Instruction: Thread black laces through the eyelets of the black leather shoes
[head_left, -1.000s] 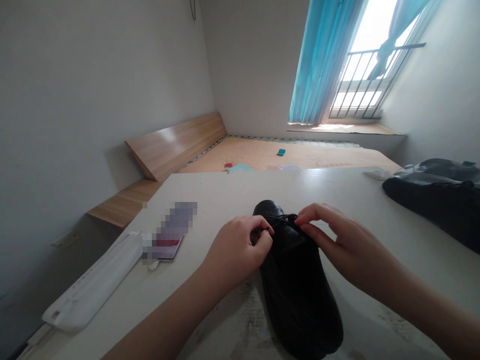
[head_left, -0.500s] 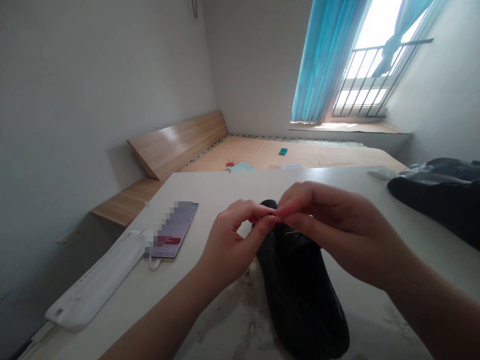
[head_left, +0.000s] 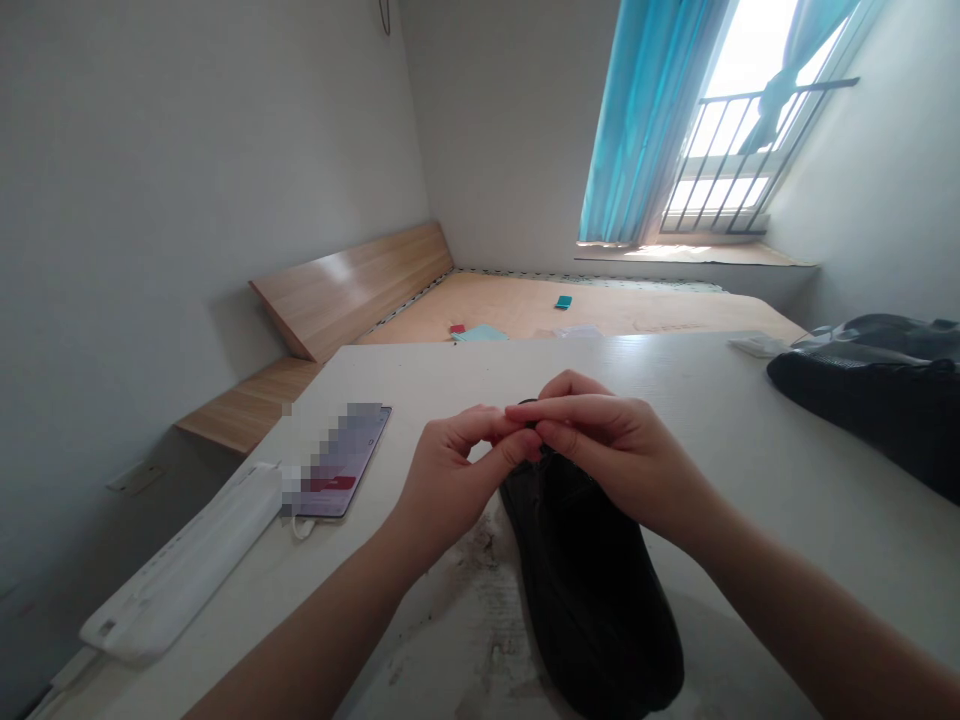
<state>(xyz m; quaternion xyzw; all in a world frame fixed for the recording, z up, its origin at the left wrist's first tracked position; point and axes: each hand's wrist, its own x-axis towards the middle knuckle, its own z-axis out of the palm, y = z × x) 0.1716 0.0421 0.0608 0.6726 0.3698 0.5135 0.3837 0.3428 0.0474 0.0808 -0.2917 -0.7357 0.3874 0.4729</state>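
Black leather shoe [head_left: 589, 590] (one), two hands [head_left: 607, 450] above

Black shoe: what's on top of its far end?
The left hand and right hand pinch together over it; whatever they hold, and the shoe beneath them, is hidden.

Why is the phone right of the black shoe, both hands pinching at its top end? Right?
No: the head view shows the phone left of the black shoe, not right. The left hand and right hand do pinch at its top end.

Black leather lace-up shoe [head_left: 592, 600], sole down
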